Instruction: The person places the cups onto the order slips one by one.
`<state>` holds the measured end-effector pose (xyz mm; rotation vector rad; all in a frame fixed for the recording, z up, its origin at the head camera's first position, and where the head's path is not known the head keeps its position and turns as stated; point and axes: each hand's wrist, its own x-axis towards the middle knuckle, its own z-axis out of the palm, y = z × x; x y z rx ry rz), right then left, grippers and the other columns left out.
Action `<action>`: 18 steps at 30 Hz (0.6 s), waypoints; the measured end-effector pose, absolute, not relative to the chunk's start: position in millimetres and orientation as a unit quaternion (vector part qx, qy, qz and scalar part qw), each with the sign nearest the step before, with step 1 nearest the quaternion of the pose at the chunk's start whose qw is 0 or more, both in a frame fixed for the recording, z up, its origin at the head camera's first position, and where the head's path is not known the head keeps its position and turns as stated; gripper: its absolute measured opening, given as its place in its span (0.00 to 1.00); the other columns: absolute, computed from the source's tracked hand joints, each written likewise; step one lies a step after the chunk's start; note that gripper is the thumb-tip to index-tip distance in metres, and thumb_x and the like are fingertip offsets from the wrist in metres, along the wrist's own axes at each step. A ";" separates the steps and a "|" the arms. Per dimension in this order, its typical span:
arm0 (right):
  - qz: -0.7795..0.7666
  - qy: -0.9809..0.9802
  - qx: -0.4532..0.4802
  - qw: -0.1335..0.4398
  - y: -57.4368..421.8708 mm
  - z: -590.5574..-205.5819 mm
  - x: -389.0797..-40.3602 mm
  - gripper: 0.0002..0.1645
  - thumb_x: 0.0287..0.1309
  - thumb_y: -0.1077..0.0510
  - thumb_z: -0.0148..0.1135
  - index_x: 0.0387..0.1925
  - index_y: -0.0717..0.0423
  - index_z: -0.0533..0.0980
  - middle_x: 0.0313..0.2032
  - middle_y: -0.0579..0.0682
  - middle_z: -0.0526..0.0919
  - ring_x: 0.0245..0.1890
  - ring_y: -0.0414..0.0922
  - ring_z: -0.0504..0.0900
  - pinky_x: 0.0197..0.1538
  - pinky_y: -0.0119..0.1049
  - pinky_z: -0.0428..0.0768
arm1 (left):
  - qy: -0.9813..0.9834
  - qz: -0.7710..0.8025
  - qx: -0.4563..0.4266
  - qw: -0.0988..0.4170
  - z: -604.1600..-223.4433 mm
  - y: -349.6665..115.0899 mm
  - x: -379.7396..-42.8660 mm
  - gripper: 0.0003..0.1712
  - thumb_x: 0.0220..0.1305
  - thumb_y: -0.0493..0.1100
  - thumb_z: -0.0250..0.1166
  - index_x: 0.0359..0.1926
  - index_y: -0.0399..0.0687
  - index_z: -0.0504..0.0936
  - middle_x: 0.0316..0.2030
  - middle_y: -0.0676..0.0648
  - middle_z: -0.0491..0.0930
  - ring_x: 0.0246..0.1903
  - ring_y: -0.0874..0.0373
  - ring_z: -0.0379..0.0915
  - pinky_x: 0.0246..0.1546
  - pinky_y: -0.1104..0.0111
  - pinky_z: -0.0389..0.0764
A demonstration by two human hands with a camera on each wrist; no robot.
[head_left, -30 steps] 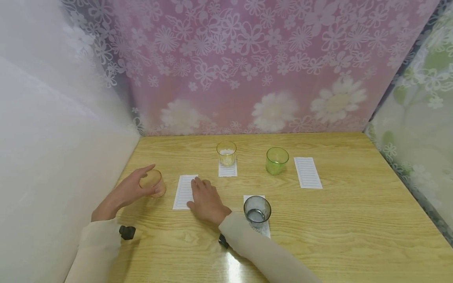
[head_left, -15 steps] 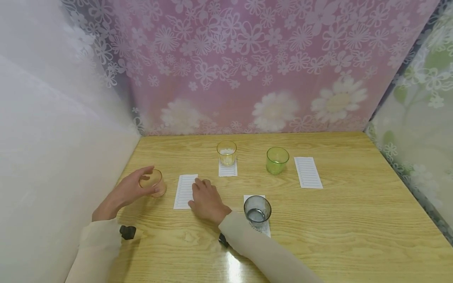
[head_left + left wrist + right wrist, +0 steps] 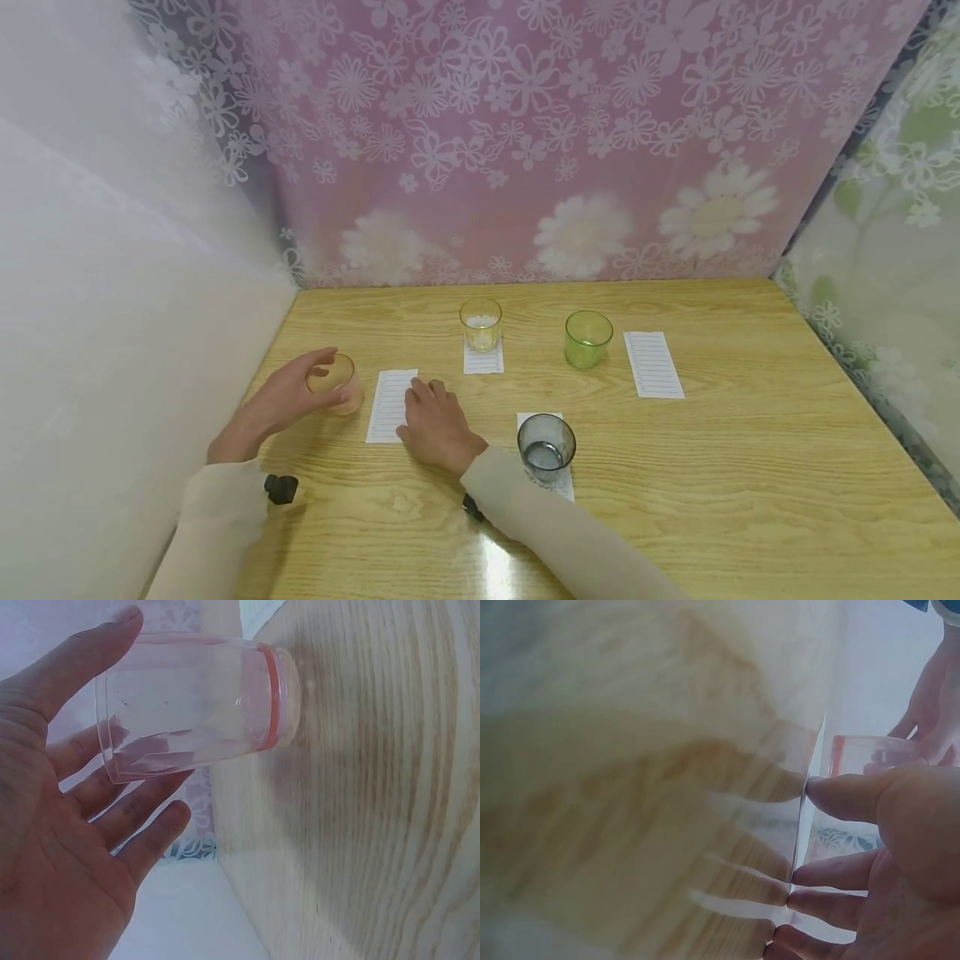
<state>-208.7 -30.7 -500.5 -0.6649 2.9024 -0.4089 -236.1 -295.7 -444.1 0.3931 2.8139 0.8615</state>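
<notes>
Left hand [image 3: 296, 390] round the peach cup [image 3: 187, 705], right hand [image 3: 437, 423] on the paper slip [image 3: 386, 408]

Landmark on my feed: grey cup [image 3: 546, 458]. Biggest thing first: the counter [image 3: 750, 467], running out all round it. Left hand well left of the grey cup, partly closed: thumb on one side of the peach cup, fingers round the other, up near the rim. Right hand just left of the grey cup, a bit beyond it; fingers loosely bent, fingertips down at the paper slip's right edge, no pinch I can make out.

Peach cup: well left of the grey cup, slightly farther back, upright; base on the counter or barely above, can't tell which. I'd guess light, stiff, slick-walled. Glass or plastic unclear from here, so I'd treat it as breakable. Best hold, I reckon: round the wall just under the rim, thumb opposite fingers, gentle squeeze. Yellow cup [image 3: 482, 329] behind and left of the grey cup, green cup [image 3: 588, 342] behind and a bit right; probably handle alike.

Paper slip: left of the grey cup, slightly beyond. Looks thin, limp, next to weightless; likely to skid or crease. I'd take it by an edge.

Versus half a second ago: left hand and peach cup shifted right together, a little nearer the grey cup. Right hand, paper slip and other cups look about the same.
</notes>
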 end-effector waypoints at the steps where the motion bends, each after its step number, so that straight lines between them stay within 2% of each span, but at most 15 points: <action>1: -0.133 0.964 -0.221 0.066 -31.0 -500.7 -208.6 0.31 0.80 0.44 0.61 0.71 0.61 0.74 0.78 0.54 0.69 0.77 0.57 0.68 0.76 0.52 0.74 | 0.944 0.289 0.131 0.087 -444.0 -294.6 -236.5 0.54 0.74 0.61 0.72 0.85 0.38 0.59 0.78 0.31 0.68 0.74 0.30 0.70 0.64 0.35 0.81; 7: -0.121 0.967 -0.218 0.061 -31.9 -500.6 -208.2 0.30 0.80 0.43 0.61 0.70 0.58 0.75 0.76 0.52 0.70 0.77 0.57 0.68 0.74 0.52 0.75 | 0.941 0.296 0.142 0.080 -442.4 -287.9 -239.1 0.50 0.75 0.58 0.72 0.85 0.40 0.61 0.78 0.31 0.69 0.73 0.31 0.71 0.63 0.34 0.80; 18: -0.118 0.968 -0.203 0.085 -35.5 -497.3 -206.2 0.41 0.80 0.39 0.60 0.82 0.56 0.66 0.83 0.48 0.65 0.81 0.57 0.63 0.79 0.53 0.70 | 0.937 0.301 0.155 0.087 -439.6 -272.8 -241.0 0.50 0.74 0.58 0.72 0.85 0.41 0.61 0.79 0.33 0.69 0.74 0.32 0.71 0.65 0.34 0.79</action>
